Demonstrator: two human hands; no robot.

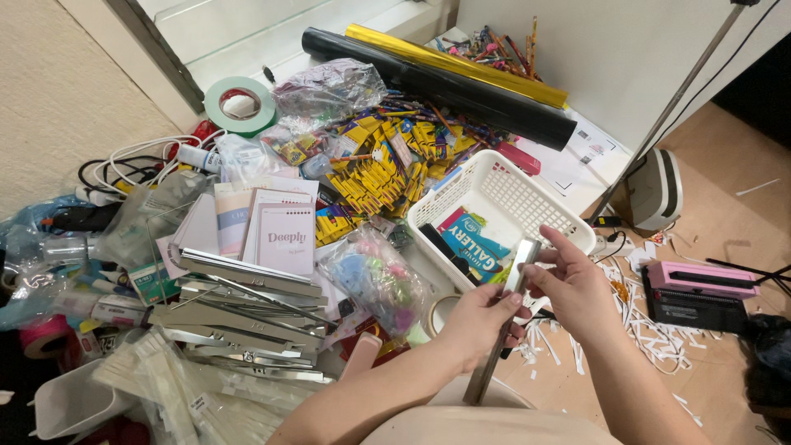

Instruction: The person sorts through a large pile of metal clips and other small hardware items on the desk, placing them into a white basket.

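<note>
Roughly, from biggest down: long black roll of sheet material [445, 78] runs across the upper centre w/ a gold foil roll [461, 62] just behind it. Below, centre right, a white perforated plastic basket [550, 216] holds a blue printed packet [478, 247]. Lower left of frame has a stack of flat grey metal strips [247, 317], piled loosely, and a green ring of tape [241, 105] sits upper left.

Both hands are at lower centre-right, holding one long narrow grey metal strip [501, 325] tilted near-upright, its top end in front of the basket's near wall. Left hand [478, 321] is wrapped round the middle of the strip, fingers closed on it. Right hand [577, 284] pinches the upper end, thumb & fingertips narrow on the edges.

Strip looks stiff, thin, smooth, prob. light but slippery, w/ edges that could be sharp; best gripped on the flat faces near mid-length, not the ends.
</note>
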